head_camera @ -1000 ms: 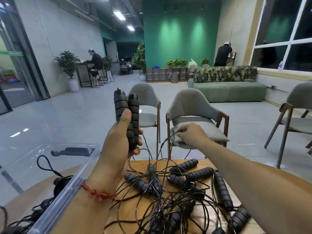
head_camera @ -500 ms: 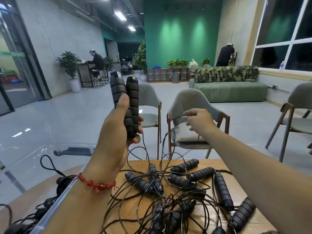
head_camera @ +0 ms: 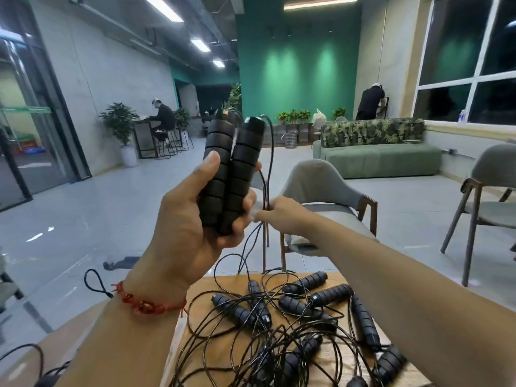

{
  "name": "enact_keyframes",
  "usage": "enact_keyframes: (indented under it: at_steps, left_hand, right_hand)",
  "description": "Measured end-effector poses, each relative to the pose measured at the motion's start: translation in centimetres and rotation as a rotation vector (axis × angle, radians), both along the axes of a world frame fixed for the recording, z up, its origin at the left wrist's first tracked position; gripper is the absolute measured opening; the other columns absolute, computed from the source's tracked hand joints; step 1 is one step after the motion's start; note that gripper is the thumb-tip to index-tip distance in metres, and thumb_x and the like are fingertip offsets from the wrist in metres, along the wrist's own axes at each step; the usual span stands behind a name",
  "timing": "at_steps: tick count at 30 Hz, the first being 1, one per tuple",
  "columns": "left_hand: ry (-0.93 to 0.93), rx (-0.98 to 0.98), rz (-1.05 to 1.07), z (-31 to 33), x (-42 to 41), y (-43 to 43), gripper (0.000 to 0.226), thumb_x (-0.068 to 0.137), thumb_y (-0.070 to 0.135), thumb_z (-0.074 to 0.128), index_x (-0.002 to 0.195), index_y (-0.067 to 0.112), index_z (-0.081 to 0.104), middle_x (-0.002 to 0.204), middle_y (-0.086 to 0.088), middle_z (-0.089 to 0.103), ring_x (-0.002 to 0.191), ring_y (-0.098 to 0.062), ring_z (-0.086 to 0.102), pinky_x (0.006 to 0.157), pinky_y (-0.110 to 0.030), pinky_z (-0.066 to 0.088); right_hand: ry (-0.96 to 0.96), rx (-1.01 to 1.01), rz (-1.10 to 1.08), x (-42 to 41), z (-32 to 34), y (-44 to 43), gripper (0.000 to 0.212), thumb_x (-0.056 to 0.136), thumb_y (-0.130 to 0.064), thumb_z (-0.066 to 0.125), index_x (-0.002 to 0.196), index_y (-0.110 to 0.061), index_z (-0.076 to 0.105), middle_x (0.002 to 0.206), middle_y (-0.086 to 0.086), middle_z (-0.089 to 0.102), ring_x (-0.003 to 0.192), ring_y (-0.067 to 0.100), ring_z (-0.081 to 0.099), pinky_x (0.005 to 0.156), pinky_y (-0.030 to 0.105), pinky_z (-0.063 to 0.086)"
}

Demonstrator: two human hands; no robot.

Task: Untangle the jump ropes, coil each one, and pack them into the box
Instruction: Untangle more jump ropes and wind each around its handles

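Above the counter's (head_camera: 201, 308) far edge, the left hand (head_camera: 190, 219) wraps fingers and thumb round two black handles (head_camera: 229, 174), held upright side by side. Close beside it on the right, the right hand (head_camera: 282, 216) pinches the thin cords (head_camera: 269, 169) dropping from the handle tops; its fingertips are blurred and partly hidden. Those cords run down into the tangle of ropes (head_camera: 279, 325) lying on the counter, whose right side the forearm (head_camera: 391, 289) covers and whose near part is cut off.
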State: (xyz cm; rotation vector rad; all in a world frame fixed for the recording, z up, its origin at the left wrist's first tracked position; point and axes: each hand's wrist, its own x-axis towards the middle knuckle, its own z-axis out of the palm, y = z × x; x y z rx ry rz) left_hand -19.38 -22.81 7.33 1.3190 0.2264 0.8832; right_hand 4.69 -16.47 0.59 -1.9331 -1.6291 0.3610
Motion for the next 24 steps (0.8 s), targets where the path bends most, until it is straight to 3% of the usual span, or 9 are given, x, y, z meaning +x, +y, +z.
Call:
enact_keyframes:
  at_steps: [1, 3, 8, 12, 16, 18, 20, 22, 24]
  left_hand:
    - [-0.037, -0.025, 0.009, 0.2, -0.4, 0.2, 0.066, 0.102, 0.055, 0.046, 0.141, 0.004, 0.061, 0.082, -0.011, 0.057, 0.059, -0.02, 0.045, 0.046, -0.025, 0.025]
    - [-0.051, -0.077, 0.106, 0.2, -0.6, 1.1, 0.06, 0.104, 0.054, 0.05, 0.136, 0.006, 0.062, 0.084, -0.01, 0.059, 0.062, -0.019, 0.049, 0.044, -0.024, 0.034]
    - [0.182, -0.076, 0.421, -3.4, 1.2, 4.3, 0.031, 0.098, 0.023, 0.07, 0.124, 0.008, 0.065, 0.103, -0.01, 0.064, 0.09, -0.021, 0.064, 0.065, -0.032, 0.06]
    - [0.29, -0.075, 0.367, -5.8, 3.4, 5.4, 0.033, 0.095, 0.013, 0.072, 0.126, 0.015, 0.061, 0.125, -0.015, 0.066, 0.116, -0.029, 0.067, 0.086, -0.048, 0.066]
    - [0.41, -0.017, 0.287, -6.0, 4.9, 5.8, 0.031, 0.093, 0.012, 0.075, 0.123, 0.012, 0.065, 0.127, -0.015, 0.071, 0.117, -0.033, 0.069, 0.092, -0.056, 0.064]
    - [0.387, -0.029, 0.259, -5.5, 5.3, 5.8, 0.027, 0.095, 0.011, 0.071, 0.121, 0.01, 0.063, 0.115, -0.013, 0.074, 0.103, -0.028, 0.073, 0.082, -0.048, 0.066]
    - [0.311, -0.042, 0.29, -4.3, 5.4, 6.0, 0.029, 0.094, 0.009, 0.068, 0.122, 0.006, 0.061, 0.102, -0.01, 0.067, 0.088, -0.023, 0.068, 0.069, -0.037, 0.06]
    - [0.167, -0.082, 0.273, -2.5, 5.3, 6.1, 0.019, 0.093, 0.006, 0.065, 0.112, 0.004, 0.062, 0.09, -0.008, 0.061, 0.075, -0.016, 0.062, 0.064, -0.032, 0.056]
    - [0.048, -0.118, 0.218, -0.5, 5.2, 6.0, 0.003, 0.095, 0.006, 0.062, 0.095, 0.009, 0.063, 0.083, -0.006, 0.057, 0.068, -0.014, 0.059, 0.064, -0.03, 0.055]
  right_hand:
    - [-0.011, -0.04, 0.013, 0.0, -0.1, -0.4, 0.033, 0.105, -0.051, 0.059, 0.1, -0.024, 0.077, 0.085, -0.01, 0.07, 0.086, 0.016, 0.067, 0.07, 0.029, 0.047]
    - [0.082, -0.096, -0.019, 0.2, -0.4, -1.0, 0.047, 0.109, -0.051, 0.053, 0.087, -0.018, 0.078, 0.066, -0.01, 0.065, 0.066, 0.013, 0.058, 0.061, 0.026, 0.043]
    - [0.232, -0.034, 0.039, -1.0, 2.2, -2.8, 0.051, 0.107, -0.056, 0.054, 0.088, -0.013, 0.076, 0.069, -0.003, 0.06, 0.061, 0.013, 0.052, 0.06, 0.027, 0.044]
    - [0.441, 0.141, 0.157, -3.0, 6.4, -4.3, 0.043, 0.108, -0.05, 0.055, 0.083, -0.017, 0.067, 0.056, -0.009, 0.049, 0.05, 0.01, 0.043, 0.053, 0.026, 0.038]
    - [0.595, 0.295, 0.246, -3.7, 9.4, -4.7, 0.044, 0.108, -0.048, 0.058, 0.079, -0.016, 0.069, 0.057, -0.001, 0.045, 0.049, 0.012, 0.04, 0.047, 0.025, 0.036]
    - [0.668, 0.35, 0.244, -3.3, 9.3, -4.6, 0.034, 0.108, -0.043, 0.061, 0.091, -0.016, 0.071, 0.063, 0.002, 0.052, 0.053, 0.014, 0.046, 0.051, 0.025, 0.042]
    - [0.774, 0.388, 0.229, -2.2, 8.1, -4.6, 0.022, 0.105, -0.031, 0.067, 0.121, -0.017, 0.065, 0.081, 0.005, 0.062, 0.063, 0.014, 0.055, 0.057, 0.026, 0.05]
    - [0.791, 0.349, 0.138, -1.1, 6.0, -4.3, 0.05, 0.099, -0.015, 0.07, 0.144, -0.021, 0.051, 0.101, 0.012, 0.064, 0.07, 0.015, 0.058, 0.057, 0.025, 0.051]
    - [0.621, 0.225, 0.054, -0.5, 3.4, -4.5, 0.067, 0.095, -0.007, 0.066, 0.155, -0.026, 0.043, 0.114, 0.017, 0.062, 0.075, 0.017, 0.057, 0.053, 0.024, 0.048]
